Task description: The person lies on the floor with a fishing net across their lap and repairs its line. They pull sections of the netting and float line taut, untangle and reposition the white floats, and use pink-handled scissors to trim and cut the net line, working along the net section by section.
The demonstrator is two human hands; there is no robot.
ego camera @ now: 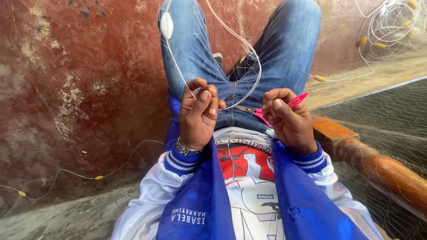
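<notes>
Fishing line (178, 66), thin and white, is pinched in the left hand (198, 113) at the centre of the frame, thumb and fingers closed on it so the cord stays taut over the lap. From that grip it runs up to a white oval float (166, 25) near the top, and a second strand loops right in a curve (253, 84) across the blue jeans (284, 49).

Just right of centre, the right hand (287, 118) is curled shut around small pink-handled snips (262, 114), the blades pointing left toward the line, handles poking out past the knuckles. A wristwatch (187, 149) sits at the left cuff of a blue and white jacket (195, 200).

Fine netting (382, 120) drapes over a wooden rail (378, 169) at lower right. Farther off, yellow floats (378, 44) on coiled cord lie at upper right; worn red floor (80, 80) fills the left.
</notes>
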